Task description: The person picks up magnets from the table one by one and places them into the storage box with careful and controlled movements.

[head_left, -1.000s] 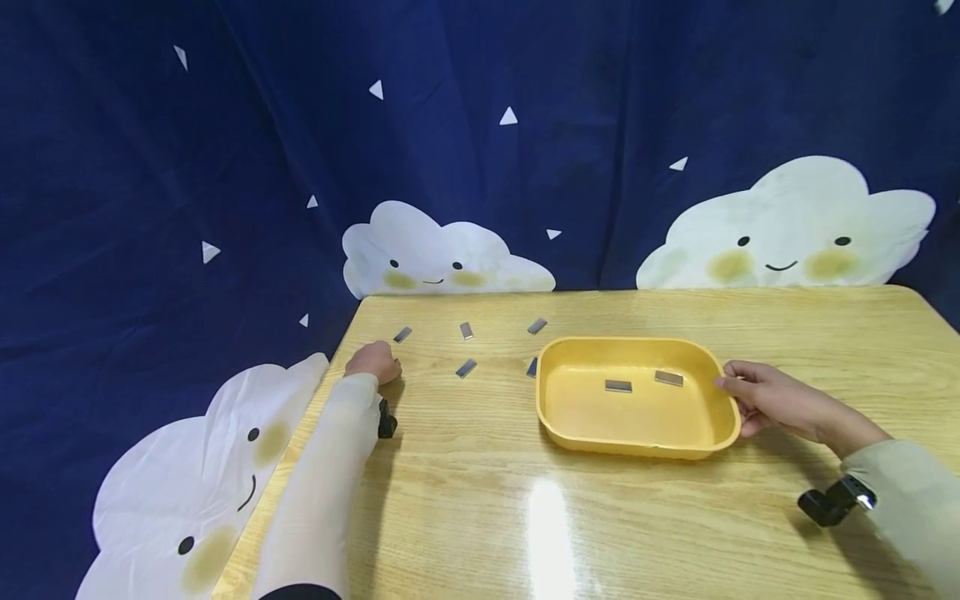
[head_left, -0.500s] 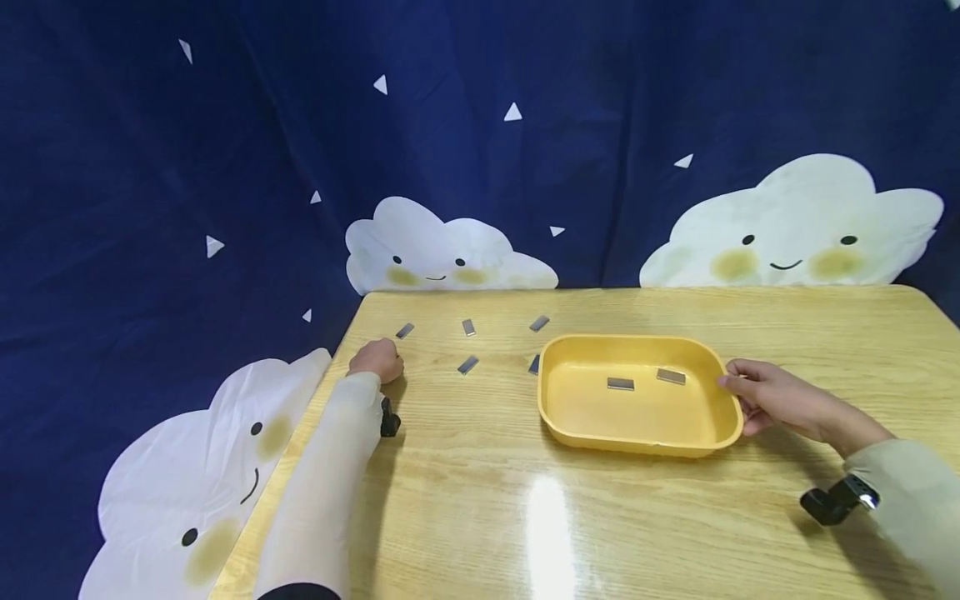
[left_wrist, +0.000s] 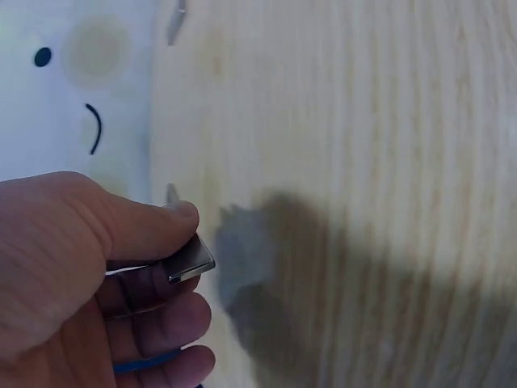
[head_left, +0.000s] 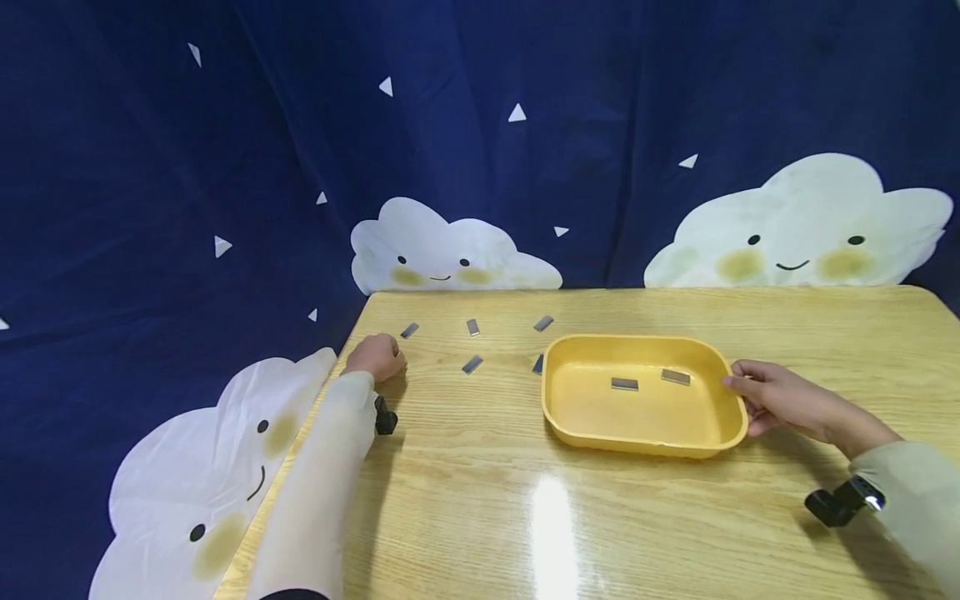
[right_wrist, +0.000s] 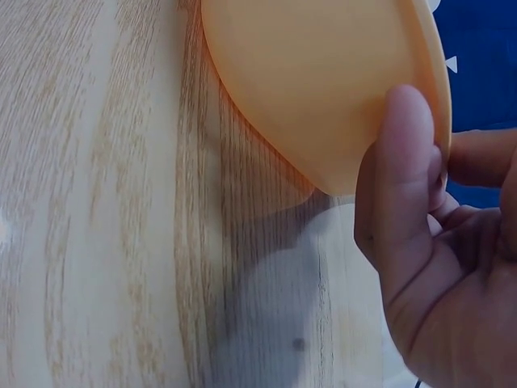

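Plates (head_left: 625,384): 2 sit in the yellow tray (head_left: 637,417), 5 lie on the bench (head_left: 465,467) left & far-left of it (1 part hidden by the tray's left wall), + 1 is up in the L hand (head_left: 375,358). Looks partway thru: lot split betw. tray & bench, held plate (left_wrist: 191,259) not yet set down. L hand, at bench's left side, pinches it w/ thumb & finger, others loosely curled. R hand (head_left: 783,402) grips tray's right rim.

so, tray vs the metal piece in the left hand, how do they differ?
Colour: the tray is yellow, the metal piece grey. Size: tray far larger than piece. Shape: the tray is a hollow container, the piece thin and flat. Shared: both are held, tray by right hand, piece by left hand.
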### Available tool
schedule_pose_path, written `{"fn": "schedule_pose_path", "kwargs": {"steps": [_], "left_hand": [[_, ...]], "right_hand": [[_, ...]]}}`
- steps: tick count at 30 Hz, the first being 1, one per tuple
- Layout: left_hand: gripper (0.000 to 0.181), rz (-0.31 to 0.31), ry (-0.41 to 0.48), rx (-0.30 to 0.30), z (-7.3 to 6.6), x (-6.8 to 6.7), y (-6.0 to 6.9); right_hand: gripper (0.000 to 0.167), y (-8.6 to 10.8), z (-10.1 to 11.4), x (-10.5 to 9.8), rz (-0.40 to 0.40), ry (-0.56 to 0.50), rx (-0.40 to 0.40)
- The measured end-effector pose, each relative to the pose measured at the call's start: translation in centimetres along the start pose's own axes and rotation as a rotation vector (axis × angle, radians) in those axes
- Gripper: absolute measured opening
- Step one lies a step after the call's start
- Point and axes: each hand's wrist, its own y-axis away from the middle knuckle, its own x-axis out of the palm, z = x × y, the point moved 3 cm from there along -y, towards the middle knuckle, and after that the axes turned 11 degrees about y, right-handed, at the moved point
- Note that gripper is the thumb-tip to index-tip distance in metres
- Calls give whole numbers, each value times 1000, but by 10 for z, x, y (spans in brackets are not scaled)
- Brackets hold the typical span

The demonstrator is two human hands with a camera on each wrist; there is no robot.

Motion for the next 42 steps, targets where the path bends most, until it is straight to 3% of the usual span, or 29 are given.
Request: {"fn": "schedule_pose_path", "kwargs": {"steps": [8,14,20,31,42], "left_hand": [[32,-84,2,76,-15,-14,0],[35,-71,16,129,-36,-17,2],[37,-65,44,203,-69,-23,6],[23,-63,-17,343,-127,-29,22],[15,-32,-3,467,-158,-27,34]], "right_hand": [[30,-2,1,-1,-13,-3,2],[30,-3,0,0,-12,-4,16],[29,-4,-2,-2,-4,-1,9],[27,-3,-4,0,-17,-3,28],[28,-2,-3,1,-17,2,23]]}}
